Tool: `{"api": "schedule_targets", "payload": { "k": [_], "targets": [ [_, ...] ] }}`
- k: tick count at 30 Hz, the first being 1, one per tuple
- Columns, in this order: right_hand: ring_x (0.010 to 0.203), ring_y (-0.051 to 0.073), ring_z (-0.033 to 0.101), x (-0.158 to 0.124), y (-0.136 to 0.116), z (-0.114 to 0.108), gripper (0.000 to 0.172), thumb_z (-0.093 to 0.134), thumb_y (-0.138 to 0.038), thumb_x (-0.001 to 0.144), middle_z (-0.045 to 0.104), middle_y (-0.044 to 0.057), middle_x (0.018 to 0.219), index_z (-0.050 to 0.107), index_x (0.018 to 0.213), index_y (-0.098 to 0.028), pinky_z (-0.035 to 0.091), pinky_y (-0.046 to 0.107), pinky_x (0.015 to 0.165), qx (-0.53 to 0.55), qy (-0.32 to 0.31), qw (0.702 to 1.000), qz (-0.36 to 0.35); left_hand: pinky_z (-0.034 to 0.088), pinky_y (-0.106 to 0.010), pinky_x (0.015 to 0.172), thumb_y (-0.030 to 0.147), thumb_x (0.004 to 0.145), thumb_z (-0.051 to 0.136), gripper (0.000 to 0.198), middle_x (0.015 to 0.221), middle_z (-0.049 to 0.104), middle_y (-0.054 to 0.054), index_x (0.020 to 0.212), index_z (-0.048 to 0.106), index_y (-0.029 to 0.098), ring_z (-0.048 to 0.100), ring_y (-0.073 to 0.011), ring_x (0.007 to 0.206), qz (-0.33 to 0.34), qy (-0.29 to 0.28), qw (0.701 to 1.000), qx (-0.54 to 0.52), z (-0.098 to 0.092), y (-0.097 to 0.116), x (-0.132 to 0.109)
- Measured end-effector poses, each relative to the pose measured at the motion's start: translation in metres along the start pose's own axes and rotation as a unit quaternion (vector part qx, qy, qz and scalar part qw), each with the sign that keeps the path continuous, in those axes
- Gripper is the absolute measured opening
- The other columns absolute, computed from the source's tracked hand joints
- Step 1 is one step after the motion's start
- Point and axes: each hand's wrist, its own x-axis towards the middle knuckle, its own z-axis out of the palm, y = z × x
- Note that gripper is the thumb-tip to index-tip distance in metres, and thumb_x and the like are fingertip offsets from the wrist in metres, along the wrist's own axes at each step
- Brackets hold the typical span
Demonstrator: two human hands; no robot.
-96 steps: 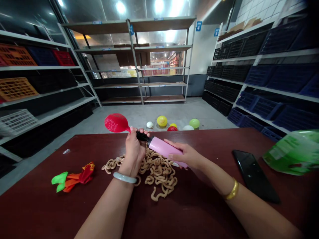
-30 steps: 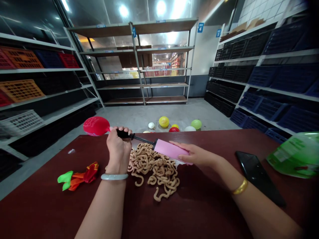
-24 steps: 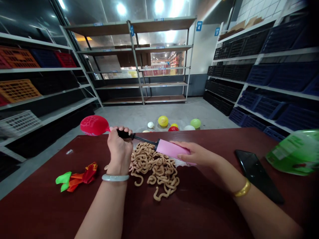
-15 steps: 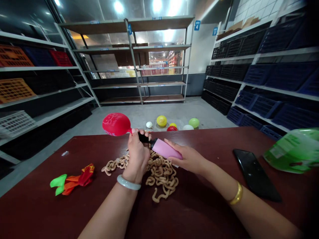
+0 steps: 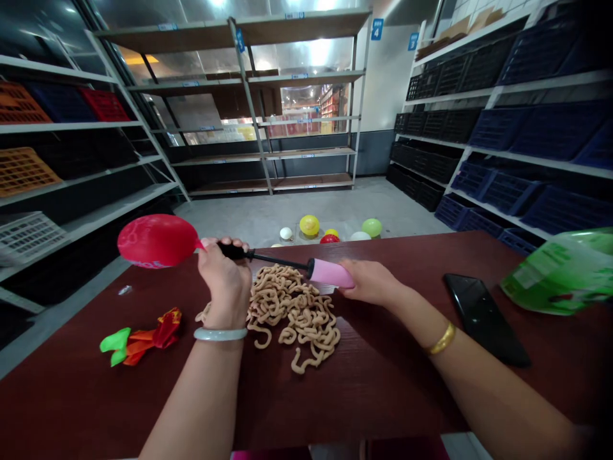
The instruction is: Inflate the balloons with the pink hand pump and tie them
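My left hand (image 5: pixel 224 271) is closed around the black end of a balloon pump (image 5: pixel 330 273), with the neck of a red balloon (image 5: pixel 158 240) held at its fingers. The balloon is partly inflated and points left. My right hand (image 5: pixel 366 281) grips the pump's pink barrel. A long black rod shows between the black end and the barrel. Below the pump, a heap of tan, curly snack-like pieces (image 5: pixel 287 313) lies on the dark red table (image 5: pixel 383 383). Several flat balloons (image 5: pixel 143 345), green, orange and red, lie to the left.
A black phone (image 5: pixel 483 316) and a green plastic bag (image 5: pixel 560 271) lie at the right. A small clear scrap (image 5: pixel 125 290) is at the left. Inflated balloons, such as a yellow one (image 5: pixel 309 225), sit on the floor beyond the table. Shelves with crates (image 5: pixel 527 137) stand around.
My hands have moved apart, drawing the pump out so its black rod shows. The red balloon has shifted left and looks larger. The view has tilted slightly down.
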Motion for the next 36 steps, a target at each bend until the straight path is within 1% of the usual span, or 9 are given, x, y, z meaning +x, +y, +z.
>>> {"api": "schedule_targets", "payload": {
  "k": [4,8,11,15,22,25,28,32,36],
  "targets": [
    [0.085,0.029,0.072,0.002,-0.007,0.007,0.038,0.064,-0.051,0.083,0.075,0.01,0.096,0.06,0.104,-0.02,0.045,0.032,0.065,-0.037,0.037,0.996,0.076,0.049,-0.028,0.059,0.028,0.093,0.059,0.018,0.07,0.051,0.004,0.084,0.045,0.023,0.055,-0.0123,0.06,-0.012,-0.021,1.0,0.0,0.015,-0.017,-0.033],
    [0.088,0.028,0.072,-0.002,-0.025,0.004,0.04,0.062,-0.055,0.085,0.075,0.012,0.099,0.059,0.104,-0.02,0.045,0.032,0.068,-0.032,0.051,0.995,0.077,0.049,-0.028,0.061,0.031,0.092,0.064,0.022,0.072,0.051,0.003,0.084,0.046,0.022,0.055,-0.012,0.063,-0.041,-0.067,0.997,-0.009,0.028,-0.034,-0.077],
    [0.088,0.028,0.072,-0.006,-0.037,0.001,0.039,0.061,-0.054,0.086,0.075,0.012,0.1,0.058,0.105,-0.02,0.045,0.032,0.069,-0.022,0.057,0.995,0.075,0.051,-0.028,0.064,0.036,0.091,0.068,0.026,0.076,0.053,0.003,0.085,0.047,0.021,0.056,-0.0116,0.065,-0.067,-0.097,0.993,-0.014,0.033,-0.039,-0.098],
    [0.088,0.027,0.072,-0.007,-0.042,-0.001,0.036,0.059,-0.051,0.089,0.075,0.011,0.103,0.057,0.108,-0.021,0.044,0.032,0.067,-0.01,0.072,0.995,0.061,0.05,-0.028,0.062,0.035,0.091,0.067,0.025,0.074,0.052,0.003,0.085,0.047,0.021,0.056,-0.0121,0.064,-0.07,-0.094,0.993,0.002,0.034,-0.034,-0.09],
    [0.082,0.029,0.072,0.0,-0.022,-0.002,0.04,0.059,-0.053,0.087,0.075,0.011,0.097,0.059,0.109,-0.02,0.043,0.033,0.064,-0.005,0.02,0.999,0.04,0.046,-0.028,0.058,0.024,0.093,0.056,0.017,0.069,0.049,0.003,0.082,0.043,0.024,0.053,-0.0117,0.058,-0.038,-0.006,0.999,0.032,0.008,-0.003,-0.011],
    [0.082,0.028,0.072,-0.001,-0.012,-0.005,0.036,0.06,-0.048,0.086,0.075,0.011,0.096,0.06,0.11,-0.02,0.044,0.033,0.065,-0.015,0.006,0.999,0.034,0.045,-0.027,0.057,0.026,0.096,0.053,0.02,0.067,0.047,0.003,0.079,0.042,0.024,0.051,-0.0111,0.055,-0.021,0.001,0.999,0.035,0.0,0.001,0.005],
    [0.083,0.029,0.072,-0.004,-0.01,-0.008,0.037,0.062,-0.046,0.084,0.075,0.011,0.096,0.06,0.11,-0.02,0.045,0.034,0.066,-0.031,0.005,0.999,0.034,0.044,-0.027,0.056,0.025,0.096,0.052,0.019,0.067,0.047,0.004,0.08,0.042,0.024,0.051,-0.011,0.055,-0.021,-0.011,0.999,0.029,0.003,-0.01,-0.006],
    [0.083,0.029,0.072,-0.007,-0.021,-0.008,0.041,0.062,-0.049,0.083,0.075,0.011,0.095,0.06,0.11,-0.019,0.045,0.034,0.065,-0.023,0.007,0.999,0.039,0.044,-0.027,0.057,0.021,0.095,0.052,0.017,0.068,0.048,0.004,0.082,0.042,0.023,0.05,-0.011,0.057,-0.078,-0.028,0.996,0.027,0.018,-0.037,-0.051],
    [0.082,0.029,0.072,-0.009,-0.034,-0.007,0.045,0.063,-0.054,0.081,0.075,0.009,0.093,0.06,0.109,-0.019,0.045,0.033,0.064,0.002,-0.001,0.999,0.049,0.047,-0.029,0.061,0.028,0.094,0.059,0.019,0.071,0.049,0.002,0.082,0.045,0.022,0.053,-0.0123,0.063,-0.108,-0.071,0.991,0.035,0.028,-0.051,-0.089]
  ]
}}
